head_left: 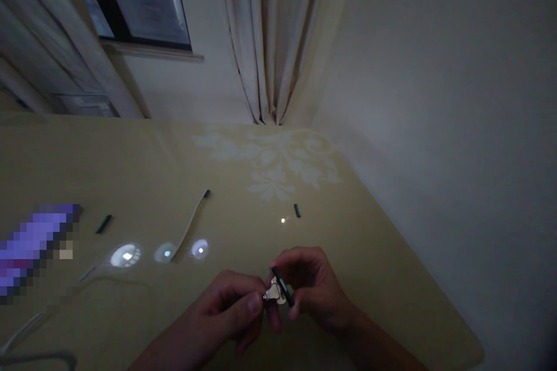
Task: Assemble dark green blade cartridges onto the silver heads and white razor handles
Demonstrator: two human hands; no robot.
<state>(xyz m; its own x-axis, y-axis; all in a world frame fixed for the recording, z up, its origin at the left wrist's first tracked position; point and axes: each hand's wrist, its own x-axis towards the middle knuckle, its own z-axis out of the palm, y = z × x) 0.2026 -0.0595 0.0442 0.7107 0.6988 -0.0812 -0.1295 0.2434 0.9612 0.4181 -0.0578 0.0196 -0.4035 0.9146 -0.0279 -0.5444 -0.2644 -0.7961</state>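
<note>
My left hand pinches one end of a small shiny silver-coloured piece between thumb and fingers. Across the other end of that piece runs a short black bar, tilted down to the right. My right hand has its thumb and index finger closed on the ends of the bar. Whether the two parts are joined cannot be made out. Beyond my right hand, a small dark stick-like piece lies on the glossy table.
A pale cable with a dark tip lies left of centre. Another short dark piece rests near a pixelated purple screen. Bright round spots shine on the tabletop. A wall borders the right side; curtains hang behind.
</note>
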